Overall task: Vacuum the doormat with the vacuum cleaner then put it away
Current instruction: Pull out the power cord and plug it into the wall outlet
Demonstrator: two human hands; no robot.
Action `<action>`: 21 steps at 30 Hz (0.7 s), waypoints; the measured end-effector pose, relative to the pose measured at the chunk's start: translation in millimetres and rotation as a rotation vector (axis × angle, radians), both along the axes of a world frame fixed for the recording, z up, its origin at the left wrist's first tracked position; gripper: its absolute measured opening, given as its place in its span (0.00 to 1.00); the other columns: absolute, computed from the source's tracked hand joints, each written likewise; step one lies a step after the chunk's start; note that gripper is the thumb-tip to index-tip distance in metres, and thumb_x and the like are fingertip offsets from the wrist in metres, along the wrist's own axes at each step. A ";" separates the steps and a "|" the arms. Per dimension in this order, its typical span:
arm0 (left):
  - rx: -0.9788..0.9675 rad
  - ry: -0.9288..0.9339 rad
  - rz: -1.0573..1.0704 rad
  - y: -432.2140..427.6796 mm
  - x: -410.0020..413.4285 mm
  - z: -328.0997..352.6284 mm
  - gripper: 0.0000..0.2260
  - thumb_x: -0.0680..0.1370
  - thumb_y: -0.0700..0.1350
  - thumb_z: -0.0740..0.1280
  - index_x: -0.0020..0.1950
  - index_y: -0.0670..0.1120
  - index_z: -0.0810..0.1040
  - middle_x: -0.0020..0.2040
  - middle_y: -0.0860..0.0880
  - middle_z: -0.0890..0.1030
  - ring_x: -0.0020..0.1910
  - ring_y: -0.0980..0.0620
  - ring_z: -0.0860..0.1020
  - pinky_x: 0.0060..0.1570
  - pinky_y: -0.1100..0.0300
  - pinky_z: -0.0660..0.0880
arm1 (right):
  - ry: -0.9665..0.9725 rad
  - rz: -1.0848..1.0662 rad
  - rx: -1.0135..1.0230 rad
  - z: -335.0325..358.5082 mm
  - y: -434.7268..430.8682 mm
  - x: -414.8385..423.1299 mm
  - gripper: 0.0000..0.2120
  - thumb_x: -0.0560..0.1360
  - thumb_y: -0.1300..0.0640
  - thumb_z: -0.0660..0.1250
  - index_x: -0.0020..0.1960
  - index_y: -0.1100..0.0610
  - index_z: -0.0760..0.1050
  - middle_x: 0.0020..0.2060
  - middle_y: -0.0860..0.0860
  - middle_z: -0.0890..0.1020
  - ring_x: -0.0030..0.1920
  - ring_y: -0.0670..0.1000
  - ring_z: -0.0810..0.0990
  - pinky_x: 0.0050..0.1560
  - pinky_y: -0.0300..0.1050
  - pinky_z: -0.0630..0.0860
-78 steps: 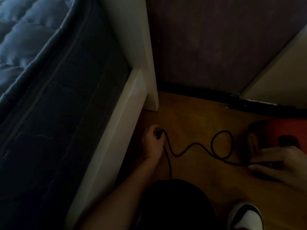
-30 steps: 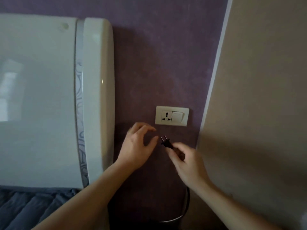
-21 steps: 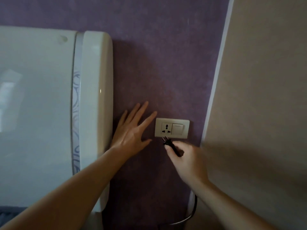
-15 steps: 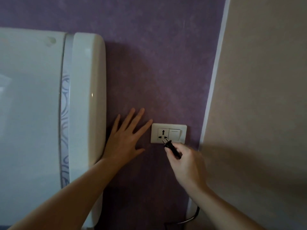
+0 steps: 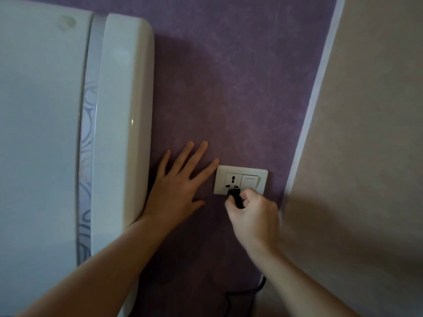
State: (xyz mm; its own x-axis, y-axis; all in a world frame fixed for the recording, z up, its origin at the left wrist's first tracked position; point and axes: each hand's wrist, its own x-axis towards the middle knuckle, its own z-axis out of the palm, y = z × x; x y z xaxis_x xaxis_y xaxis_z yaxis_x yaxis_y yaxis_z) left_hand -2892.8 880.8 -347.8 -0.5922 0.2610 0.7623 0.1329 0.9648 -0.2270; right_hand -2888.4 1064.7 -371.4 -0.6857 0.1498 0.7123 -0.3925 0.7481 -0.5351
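A purple wall is seen beside a glossy white headboard. The left hand is pressed flat, fingers spread. The black plug is pinched by the right hand at the white socket plate's lower edge.

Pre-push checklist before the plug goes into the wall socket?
1. Grip: right hand is closed on the black plug. Ok.
2. Plug at target: it sits at the lower holes of the wall socket. Ok.
3. Prongs aligned with the holes: hidden by the plug body. Cannot tell.
4. Brace: left hand lies flat on the purple wall beside the socket plate, index fingertip at its edge and clear of the holes. Ok.
5. Rocker switch position: cannot tell.
6. Cord slack: hangs loosely below the right wrist. Ok.
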 end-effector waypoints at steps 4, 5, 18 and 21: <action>0.005 -0.007 -0.004 -0.4 -0.2 -0.2 0.51 0.62 0.59 0.79 0.80 0.57 0.57 0.82 0.48 0.49 0.81 0.45 0.49 0.75 0.36 0.50 | -0.046 -0.008 -0.030 3.4 -6.1 -0.6 0.21 0.73 0.50 0.72 0.30 0.52 0.64 0.23 0.45 0.66 0.27 0.53 0.71 0.31 0.45 0.65; 0.006 -0.007 -0.007 -0.6 -0.8 -0.5 0.51 0.62 0.59 0.80 0.80 0.57 0.57 0.82 0.48 0.49 0.81 0.45 0.49 0.75 0.36 0.49 | -0.045 -0.001 -0.019 3.2 -7.0 -0.2 0.20 0.73 0.50 0.72 0.31 0.52 0.64 0.23 0.45 0.66 0.27 0.52 0.70 0.31 0.45 0.65; 0.102 0.021 -0.092 1.0 -2.4 -1.8 0.42 0.67 0.64 0.73 0.78 0.59 0.63 0.82 0.51 0.52 0.81 0.48 0.49 0.76 0.37 0.49 | -0.055 -0.013 0.063 15.6 -9.1 -5.0 0.18 0.74 0.53 0.71 0.33 0.57 0.66 0.24 0.50 0.70 0.26 0.52 0.68 0.32 0.46 0.62; 0.116 0.017 -0.096 1.1 -3.2 -2.4 0.42 0.67 0.64 0.73 0.78 0.59 0.63 0.82 0.51 0.52 0.81 0.48 0.49 0.76 0.37 0.48 | -0.090 -0.024 0.078 22.9 -10.8 -5.6 0.20 0.74 0.54 0.71 0.31 0.57 0.64 0.24 0.50 0.69 0.26 0.48 0.66 0.29 0.47 0.59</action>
State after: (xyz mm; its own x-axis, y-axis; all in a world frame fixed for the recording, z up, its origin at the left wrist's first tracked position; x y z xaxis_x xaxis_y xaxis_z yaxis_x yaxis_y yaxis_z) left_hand -2896.0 881.9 -350.2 -0.5552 0.2251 0.8007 0.2231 0.9677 -0.1174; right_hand -2894.0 1053.9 -348.4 -0.7443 0.1138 0.6581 -0.3269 0.7972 -0.5076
